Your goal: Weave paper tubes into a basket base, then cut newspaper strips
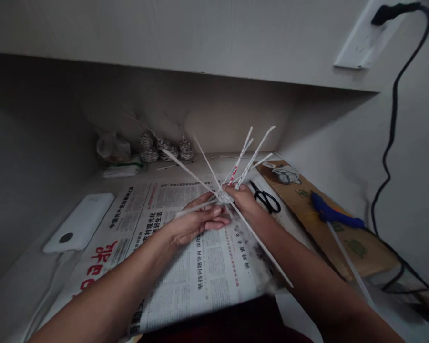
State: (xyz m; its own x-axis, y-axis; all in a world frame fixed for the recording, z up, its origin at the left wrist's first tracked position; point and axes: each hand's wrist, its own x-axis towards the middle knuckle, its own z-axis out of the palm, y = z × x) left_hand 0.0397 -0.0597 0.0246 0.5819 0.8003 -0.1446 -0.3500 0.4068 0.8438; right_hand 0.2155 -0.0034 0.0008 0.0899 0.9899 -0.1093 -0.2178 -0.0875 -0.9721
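easy to slip in over the newspaper (203, 274) between the power bank (84, 219) and the left hand (193, 224). right side's tighter: scissors (260, 193) sit near the right hand (245, 200), blue glue gun (334, 215) further out. paper spokes (189, 172) poke out all round, plus a panel (186, 38) overhangs the back.

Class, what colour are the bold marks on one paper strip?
Red, on a whitish paper strip; the head view shows it.

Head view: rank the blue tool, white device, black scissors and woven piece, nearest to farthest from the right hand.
1. Woven piece, pinched in the right hand.
2. Black scissors, just right of that hand.
3. Blue tool, farther out to the right.
4. White device, across on the left side.
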